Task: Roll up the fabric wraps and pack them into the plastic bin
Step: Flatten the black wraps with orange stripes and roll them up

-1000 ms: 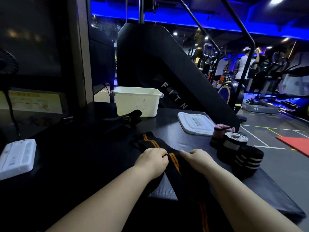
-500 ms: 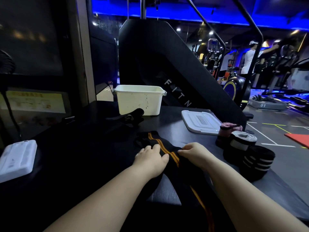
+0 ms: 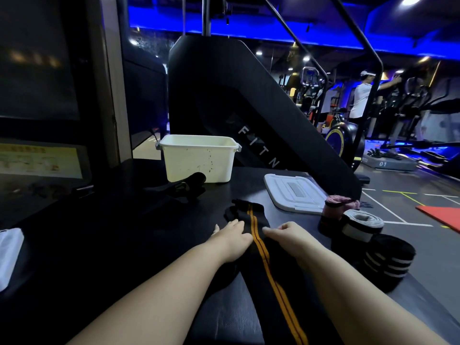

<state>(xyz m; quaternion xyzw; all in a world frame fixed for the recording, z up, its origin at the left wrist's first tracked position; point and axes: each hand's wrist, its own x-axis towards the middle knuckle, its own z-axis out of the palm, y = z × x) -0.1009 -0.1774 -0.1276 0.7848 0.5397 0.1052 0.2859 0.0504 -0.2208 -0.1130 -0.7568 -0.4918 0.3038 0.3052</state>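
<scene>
— Nearest?
— Long black wrap with orange stripes, unrolled down the middle of the desk, from the near edge away to a crumpled far end.
— Hands?
— Left hand flat on the wrap's left side, fingers straight and relaxed. Right hand on its right side, thumb out toward the stripes, fingers bent; pinching fabric or not, cannot tell.
— Off to the right?
— Three rolled wraps in a close row along the desk's right edge: black roll with white stripes nearest, grey-and-white roll next, pink roll beyond. Just behind them, white lid, lying flat.
— Left?
— White ridged object at the frame's edge, well apart from the hands, with bare dark desk between.
— Farther on?
— Loose black strap heaped just in front of the plastic bin. Bin upright, open-topped, near the desk's far edge, contents hidden by its wall. Open desk from the wrap's end to the bin.
— Beyond?
— Black stair machine sloping up right behind bin and lid. Far off among gym machines, a person in a white top.
</scene>
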